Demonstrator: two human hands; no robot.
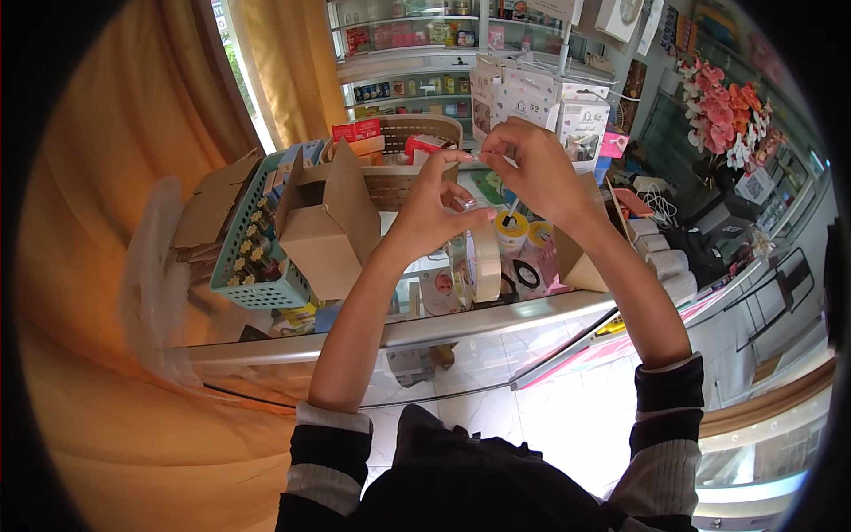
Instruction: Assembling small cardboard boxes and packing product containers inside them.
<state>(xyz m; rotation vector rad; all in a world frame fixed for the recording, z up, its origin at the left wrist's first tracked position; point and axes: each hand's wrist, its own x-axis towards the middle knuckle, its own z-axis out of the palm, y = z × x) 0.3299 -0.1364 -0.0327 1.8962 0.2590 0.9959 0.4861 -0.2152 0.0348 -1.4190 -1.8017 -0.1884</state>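
Note:
My left hand (pixel 429 216) grips a wide roll of clear adhesive tape (pixel 488 266), held on edge above the glass counter with the thumb and fingers at its top rim. Its index finger reaches up to the fingertips of my right hand (pixel 535 169). There, my right thumb and finger pinch a small clear piece, seemingly the tape's end; it is too thin to see well. An upright cardboard box (pixel 329 233) with raised flaps stands left of my left hand. Under my right hand are yellow-lidded tubs (pixel 511 226), and another cardboard box (pixel 582 256) sits under my right forearm.
A teal basket (pixel 259 296) holds nail polish bottles and small boxes. Flattened cardboard (pixel 213 206) lies at the left. Behind are a woven basket (pixel 412 126) and white packages (pixel 525 96). Bubble-wrapped items (pixel 665 259) line the right. The counter's metal edge (pixel 425 332) runs before me.

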